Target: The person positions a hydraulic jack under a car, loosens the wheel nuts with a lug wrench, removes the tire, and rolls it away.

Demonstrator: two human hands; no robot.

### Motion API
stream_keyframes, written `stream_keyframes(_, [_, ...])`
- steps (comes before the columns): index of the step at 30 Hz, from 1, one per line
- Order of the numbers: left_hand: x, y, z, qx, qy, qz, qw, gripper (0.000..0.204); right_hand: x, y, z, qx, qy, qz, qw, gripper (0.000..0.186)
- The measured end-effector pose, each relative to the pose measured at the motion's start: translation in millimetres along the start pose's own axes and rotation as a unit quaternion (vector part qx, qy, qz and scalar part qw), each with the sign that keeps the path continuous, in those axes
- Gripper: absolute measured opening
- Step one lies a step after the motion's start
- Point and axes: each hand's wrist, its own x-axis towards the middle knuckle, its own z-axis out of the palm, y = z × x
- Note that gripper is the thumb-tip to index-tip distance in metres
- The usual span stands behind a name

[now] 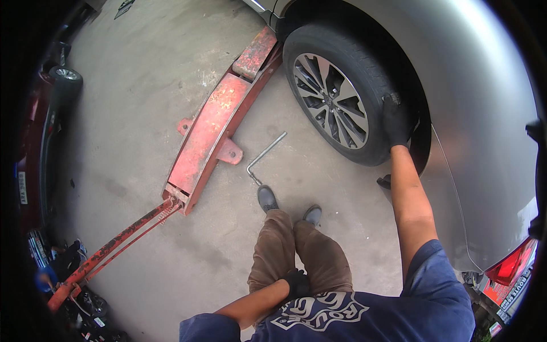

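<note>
A wheel with a black tyre and a silver-and-black spoked rim point(330, 101) sits in the arch of a silver-grey car point(478, 114). My right hand point(397, 118), in a black glove, is on the tyre's tread at the side nearest me, its fingers bent against the rubber. The far side of that hand is lost in the dark arch. My left hand point(297, 284), also black-gloved, rests at my upper thigh by the shirt hem. Its fingers blend into the dark cloth, so their pose is unclear. An L-shaped metal wheel wrench point(266, 153) lies on the floor by my shoe.
Left of the wheel, a long red floor jack point(211, 122) reaches under the car, its handle point(117, 242) slanting toward the lower left. A dark red car point(35, 154) stands at the far left. Assorted gear point(91, 310) lies at the lower left. The floor is concrete point(211, 251).
</note>
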Motion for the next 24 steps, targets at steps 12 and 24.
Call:
stream_keyframes(12, [-18.6, -20.5, -63.0, 0.007, 0.034, -0.018, 0.999, 0.031, 4.8, 55.1, 59.2, -0.035, 0.131, 0.014, 0.991, 0.091])
stream_keyframes(24, [168.5, -402.3, -126.6, -0.377, 0.396, -0.517, 0.659, 0.062, 14.8, 78.7, 51.0, -0.138, 0.18, -0.142, 0.964, 0.057])
